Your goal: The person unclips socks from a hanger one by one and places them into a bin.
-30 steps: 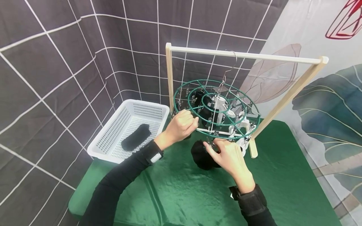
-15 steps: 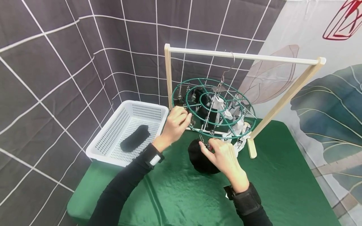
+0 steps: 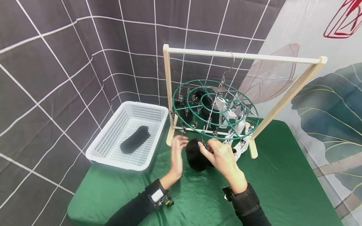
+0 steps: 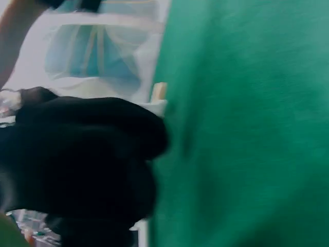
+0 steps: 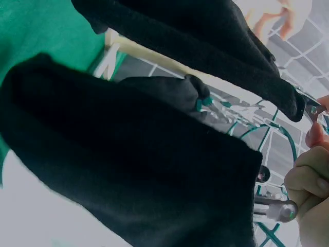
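A round green drying hanger (image 3: 207, 138) with metal clips hangs from the rack by a hook. At its front edge, my right hand (image 3: 223, 157) pinches a metal clip (image 5: 312, 107), which is on the end of a black sock (image 5: 205, 46). In the head view the black sock (image 3: 195, 157) hangs below those fingers. My left hand (image 3: 176, 157) is just left of it, fingers extended and holding nothing visible. Another black sock (image 5: 128, 154) hangs close to the right wrist camera from a separate clip. Black cloth (image 4: 82, 159) fills much of the left wrist view.
A wooden rack with a white top bar (image 3: 246, 56) stands on the green-covered table (image 3: 282, 188). To the left, a white perforated basket (image 3: 96, 153) holds one black sock (image 3: 135, 139). White socks (image 3: 238, 131) and more black ones hang from the hanger.
My left hand has come away from the hanger's left rim and dropped toward the black sock, its fingers straightening. My right hand stays at the clip. The hanger has shifted slightly.
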Demonstrator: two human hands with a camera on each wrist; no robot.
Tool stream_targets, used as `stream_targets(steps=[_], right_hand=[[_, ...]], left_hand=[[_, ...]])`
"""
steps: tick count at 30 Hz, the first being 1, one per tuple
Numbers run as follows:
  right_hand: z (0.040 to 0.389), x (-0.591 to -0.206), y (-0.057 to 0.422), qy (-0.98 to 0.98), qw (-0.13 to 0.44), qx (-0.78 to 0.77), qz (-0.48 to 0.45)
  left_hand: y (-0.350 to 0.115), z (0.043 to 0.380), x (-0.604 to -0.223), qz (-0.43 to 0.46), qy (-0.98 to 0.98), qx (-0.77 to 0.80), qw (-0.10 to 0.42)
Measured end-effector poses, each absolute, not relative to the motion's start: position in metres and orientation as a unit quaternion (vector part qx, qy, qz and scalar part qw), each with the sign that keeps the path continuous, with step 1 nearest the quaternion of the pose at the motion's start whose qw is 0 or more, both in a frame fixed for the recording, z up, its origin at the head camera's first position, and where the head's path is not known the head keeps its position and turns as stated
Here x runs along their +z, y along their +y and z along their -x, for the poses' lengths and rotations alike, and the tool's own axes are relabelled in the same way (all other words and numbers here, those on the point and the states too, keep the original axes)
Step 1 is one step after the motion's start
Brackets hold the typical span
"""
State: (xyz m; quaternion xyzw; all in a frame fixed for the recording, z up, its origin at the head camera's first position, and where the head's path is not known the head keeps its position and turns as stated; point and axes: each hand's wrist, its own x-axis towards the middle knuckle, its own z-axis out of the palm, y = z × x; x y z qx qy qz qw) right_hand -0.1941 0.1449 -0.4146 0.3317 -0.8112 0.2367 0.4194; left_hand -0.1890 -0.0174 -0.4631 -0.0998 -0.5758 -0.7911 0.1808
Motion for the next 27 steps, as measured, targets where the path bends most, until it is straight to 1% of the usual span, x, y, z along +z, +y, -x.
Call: stream_targets(steps=[2,4,7,11,13,17,24,27], right_hand=[[0.194,-0.415,0.145,-0.813,0.422,0.236,-0.325],[0.194,-0.414,0.144,-0.813,0.427,0.235,-0.319],[0.195,-0.414,0.144,-0.811,0.440,0.231,-0.307],[0.196,-0.414,0.144,-0.811,0.451,0.230,-0.294],[0.196,-0.414,0.144,-0.812,0.450,0.231,-0.291],[0.196,-0.414,0.145,-0.815,0.448,0.233,-0.286],[0.196,-0.415,0.145,-0.815,0.452,0.230,-0.280],[0.197,-0.416,0.147,-0.814,0.454,0.228,-0.282]], left_hand=[[-0.017,0.181,-0.465,0.131,-0.624,-0.763,0.109],[-0.017,0.177,-0.468,0.156,-0.660,-0.733,0.060],[-0.018,0.180,-0.473,0.166,-0.665,-0.728,0.009],[-0.017,0.183,-0.480,0.132,-0.646,-0.751,-0.039],[-0.016,0.183,-0.481,0.118,-0.639,-0.759,-0.050],[-0.014,0.183,-0.480,0.109,-0.632,-0.766,-0.053],[-0.013,0.184,-0.477,0.109,-0.638,-0.761,-0.041],[-0.013,0.183,-0.475,0.121,-0.648,-0.752,-0.028]])
